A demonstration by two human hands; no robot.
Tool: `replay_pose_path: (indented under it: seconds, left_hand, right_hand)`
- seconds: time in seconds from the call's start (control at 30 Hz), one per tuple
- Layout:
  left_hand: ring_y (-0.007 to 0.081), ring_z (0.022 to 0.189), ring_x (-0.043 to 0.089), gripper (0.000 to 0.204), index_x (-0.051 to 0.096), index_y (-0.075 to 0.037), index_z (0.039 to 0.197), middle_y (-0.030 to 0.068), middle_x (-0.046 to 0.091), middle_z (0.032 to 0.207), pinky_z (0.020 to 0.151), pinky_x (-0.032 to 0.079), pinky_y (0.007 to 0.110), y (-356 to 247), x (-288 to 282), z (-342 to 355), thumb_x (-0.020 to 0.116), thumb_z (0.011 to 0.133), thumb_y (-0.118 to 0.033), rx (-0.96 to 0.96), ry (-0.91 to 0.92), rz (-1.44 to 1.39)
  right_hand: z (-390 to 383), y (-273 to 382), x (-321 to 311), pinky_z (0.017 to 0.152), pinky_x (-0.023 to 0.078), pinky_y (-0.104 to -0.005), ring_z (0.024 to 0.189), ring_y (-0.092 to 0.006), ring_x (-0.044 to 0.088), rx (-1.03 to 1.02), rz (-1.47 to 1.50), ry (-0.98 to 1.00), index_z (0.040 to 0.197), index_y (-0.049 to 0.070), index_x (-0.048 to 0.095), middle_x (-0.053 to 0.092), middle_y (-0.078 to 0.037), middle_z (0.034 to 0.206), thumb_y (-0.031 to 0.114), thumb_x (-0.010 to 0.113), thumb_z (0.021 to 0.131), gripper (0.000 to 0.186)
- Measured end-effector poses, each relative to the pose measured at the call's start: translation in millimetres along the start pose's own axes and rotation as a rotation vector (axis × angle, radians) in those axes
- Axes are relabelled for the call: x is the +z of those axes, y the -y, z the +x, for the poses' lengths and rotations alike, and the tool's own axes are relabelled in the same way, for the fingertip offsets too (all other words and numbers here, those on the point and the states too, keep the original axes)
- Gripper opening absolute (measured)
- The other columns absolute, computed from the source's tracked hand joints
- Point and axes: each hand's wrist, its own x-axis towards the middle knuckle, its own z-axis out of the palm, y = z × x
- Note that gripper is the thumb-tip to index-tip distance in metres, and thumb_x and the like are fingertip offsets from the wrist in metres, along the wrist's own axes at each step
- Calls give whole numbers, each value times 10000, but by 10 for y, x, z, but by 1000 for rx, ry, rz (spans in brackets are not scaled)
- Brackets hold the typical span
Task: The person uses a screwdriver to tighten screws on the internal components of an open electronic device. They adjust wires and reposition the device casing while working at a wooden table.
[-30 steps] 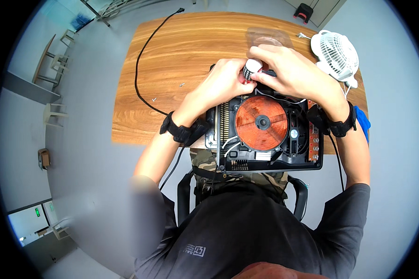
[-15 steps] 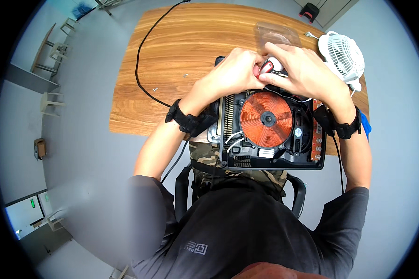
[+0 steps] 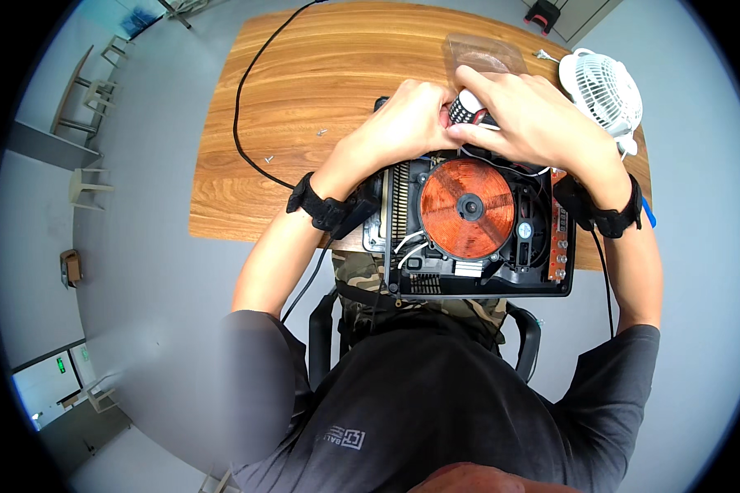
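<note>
An opened induction cooker lies at the table's near edge and overhangs my lap. Its round copper coil is bare, with a red circuit board along the right side and loose white wires beside the coil. Over the cooker's far edge, my right hand is closed around a screwdriver with a black, white and red handle; its tip is hidden. My left hand is closed right beside that handle, fingertips meeting the right hand's. What the left fingers pinch cannot be seen.
Small screws lie on the wooden table left of my hands. A black cable curves along the left side. Beyond my hands are a clear plastic tray and, to the right, a white fan. Something blue shows by my right wrist.
The screwdriver handle has turned in my right hand and shows a checkered black-and-white side now. Both hands stay together over the cooker's far edge; the whole view has shifted slightly.
</note>
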Motion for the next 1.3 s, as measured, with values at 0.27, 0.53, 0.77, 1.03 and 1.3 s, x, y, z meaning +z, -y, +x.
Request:
replay_pose_path:
  seconds: [0.27, 0.53, 0.77, 1.03, 1.3]
  left_hand:
    - [277, 702, 670, 351, 697, 23, 984, 180, 696, 815, 689, 535, 376, 6, 23, 7, 834, 750, -199, 85, -21, 31]
    - [270, 694, 672, 366, 690, 22, 969, 166, 699, 793, 674, 531, 386, -92, -36, -65, 854, 750, -220, 71, -52, 12]
    - [270, 715, 686, 365, 703, 19, 917, 166, 710, 804, 683, 532, 391, -56, -77, -1, 868, 745, -257, 117, -18, 33]
    - [358, 764, 696, 390, 706, 16, 875, 196, 706, 808, 694, 539, 416, 19, 31, 37, 909, 720, -279, 202, -26, 120]
    - [321, 684, 688, 379, 719, 41, 927, 210, 704, 779, 674, 539, 392, 20, -58, 24, 867, 745, -257, 100, 26, 60]
  right_hand:
    - [-16, -30, 41, 774, 538, -526, 884, -427, 689, 69, -2, 16, 1064, 50, 630, 684, -232, 800, 464, 633, 982, 422]
    - [-108, 6, 56, 823, 555, -505, 925, -417, 697, -80, 8, -112, 1135, 16, 583, 712, -198, 1017, 378, 614, 1000, 388]
    - [1, 60, 2, 768, 544, -519, 885, -424, 693, -35, 120, 4, 1090, 28, 565, 705, -189, 893, 302, 590, 1020, 284]
    - [-20, 40, -64, 661, 552, -481, 749, -403, 691, 77, -213, 58, 891, 12, 694, 683, -197, 756, 523, 580, 988, 532]
    - [-29, 11, -59, 807, 533, -535, 916, -452, 676, -49, 100, 56, 1131, 33, 571, 711, -223, 931, 254, 613, 997, 262]
